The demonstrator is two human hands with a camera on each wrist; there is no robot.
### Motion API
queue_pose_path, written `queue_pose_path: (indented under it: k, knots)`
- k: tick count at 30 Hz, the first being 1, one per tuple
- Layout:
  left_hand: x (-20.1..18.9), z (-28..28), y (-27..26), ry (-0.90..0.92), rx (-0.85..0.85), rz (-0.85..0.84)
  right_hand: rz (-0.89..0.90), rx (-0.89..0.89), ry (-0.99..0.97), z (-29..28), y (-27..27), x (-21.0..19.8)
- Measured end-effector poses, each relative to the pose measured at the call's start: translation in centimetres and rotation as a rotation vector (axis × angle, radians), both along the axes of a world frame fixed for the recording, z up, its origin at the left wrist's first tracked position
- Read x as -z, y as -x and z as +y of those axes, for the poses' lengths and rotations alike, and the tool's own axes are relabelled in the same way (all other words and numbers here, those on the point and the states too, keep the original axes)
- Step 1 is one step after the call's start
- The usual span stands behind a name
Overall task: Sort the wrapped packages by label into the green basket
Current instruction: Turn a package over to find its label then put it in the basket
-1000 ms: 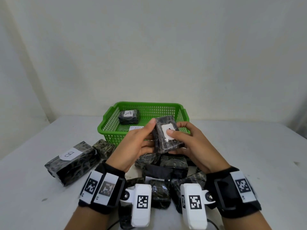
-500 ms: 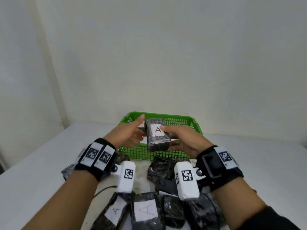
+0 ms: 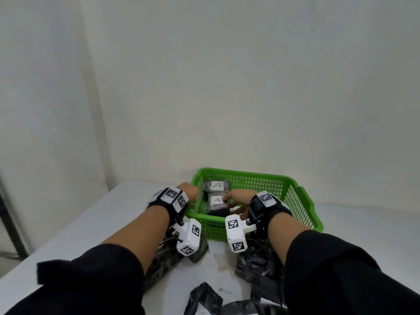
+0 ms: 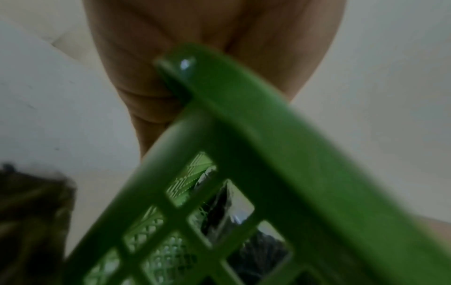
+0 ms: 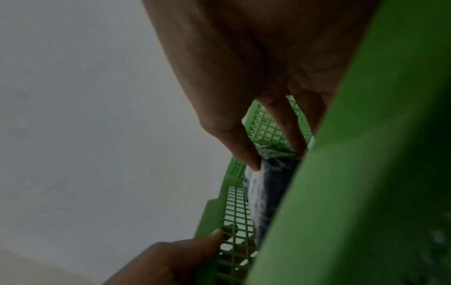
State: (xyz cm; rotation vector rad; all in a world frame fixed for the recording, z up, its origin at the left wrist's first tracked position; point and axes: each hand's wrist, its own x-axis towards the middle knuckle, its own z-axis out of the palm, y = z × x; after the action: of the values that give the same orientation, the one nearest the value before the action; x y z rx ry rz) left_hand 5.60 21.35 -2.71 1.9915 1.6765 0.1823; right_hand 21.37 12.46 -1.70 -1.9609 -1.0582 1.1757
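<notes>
The green basket point(image 3: 250, 176) stands on the white table against the wall. Two dark wrapped packages lie inside at its left end, each labelled A: a far one point(image 3: 217, 185) and a near one point(image 3: 218, 210). My right hand point(image 3: 229, 202) reaches over the front wall and holds the near package, with fingertips point(image 5: 251, 164) pressed on its end in the right wrist view. My left hand point(image 3: 193, 192) grips the basket's left rim point(image 4: 244, 115). Its thumb point(image 5: 214, 235) lies on the outside of the mesh wall.
Several more dark wrapped packages point(image 3: 256, 264) lie on the table in front of the basket, under and between my forearms, one at the left point(image 3: 163, 258). The table's left edge and a dark upright post point(image 3: 9, 212) are at the far left.
Both hands carried the A package forward from above the pile into the basket. The left hand let go of it and took the basket's left rim. The right hand has lowered it beside the first package.
</notes>
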Motion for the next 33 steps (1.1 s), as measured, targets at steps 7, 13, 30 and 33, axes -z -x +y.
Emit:
queue_pose_path:
  k: [7, 13, 30, 33]
  knots:
    - [0.5, 0.7, 0.0, -0.146, 0.187, 0.262, -0.048, -0.011, 0.019, 1.5, 1.9, -0.1]
    - [0.4, 0.4, 0.0, -0.256, 0.303, 0.409, -0.061, 0.022, -0.004, 2.4, 3.1, 0.2]
    - [0.8, 0.4, 0.5, -0.24, 0.309, 0.349, -0.197, 0.008, 0.016, 2.6, 4.1, -0.2]
    - [0.1, -0.4, 0.6, -0.208, 0.304, 0.321, -0.207, 0.017, -0.028, 2.5, 3.9, -0.1]
